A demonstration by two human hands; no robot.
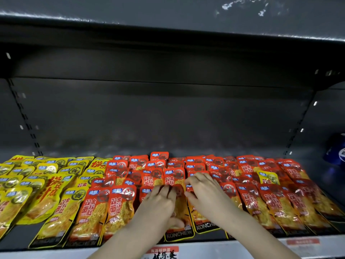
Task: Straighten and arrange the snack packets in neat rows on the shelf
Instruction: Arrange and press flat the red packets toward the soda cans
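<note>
Price label point(162, 252): nearest of all, on the shelf's front rail, between two bare forearms reaching in over it.
Shelf point(16, 240): dark, with packets lying flat and overlapping like tiles from back to front.
Left hand point(158, 204): its fingers lie over the front red packet point(180, 205) and its thumb curls against the lower part, so it grips that packet.
Right hand point(207, 195): just beside the left hand, fingers bent, tips at the top edge of the same packet or its neighbour. I cannot tell whether they pinch or only press.
Front red packet: in the middle of the front row, largely covered by both hands.
Red packets point(261, 199): fill the centre and right of the shelf, and the right-hand columns lean outward.
Yellow packets point(37, 186): fill the left, tilted at mixed angles.
Stray yellow packet point(267, 177): lies among the red ones on the right and probably belongs on the left.
Step in hand: most likely squaring this one packet into its column.
Doing it well: hold the packet by its edges, not the crinkly middle. Slide it rather than lift it, so the packets tucked beneath do not ride along. Line its black bottom band up with the neighbours' bands.
Risk: the glossy film looks slippery, and a forward tug could carry the front row over the rail.
</note>
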